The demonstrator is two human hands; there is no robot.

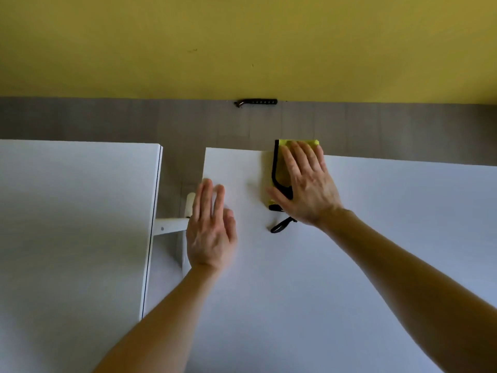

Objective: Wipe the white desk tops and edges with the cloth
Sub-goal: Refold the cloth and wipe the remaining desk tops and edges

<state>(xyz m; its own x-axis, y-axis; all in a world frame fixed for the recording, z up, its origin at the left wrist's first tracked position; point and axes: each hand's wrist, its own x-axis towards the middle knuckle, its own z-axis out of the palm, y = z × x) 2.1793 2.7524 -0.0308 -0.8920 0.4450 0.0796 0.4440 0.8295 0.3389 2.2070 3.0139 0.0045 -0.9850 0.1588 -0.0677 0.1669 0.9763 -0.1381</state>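
A white left surface (75, 211) stands apart from a second one, with a white metal frame (172, 226) showing in the gap between them. On the right surface (376, 238), just inside its left edge, the left hand (211, 232) lies palm down, its grip wide, fingers straight and holding nothing. Further right, a yellow cloth (281, 170) with black trim sits at the far edge, slightly overhanging it. The right hand (309, 189) presses it flat, its grip wide and fingers spread. A black loop (281, 226) trails from the cloth's near end.
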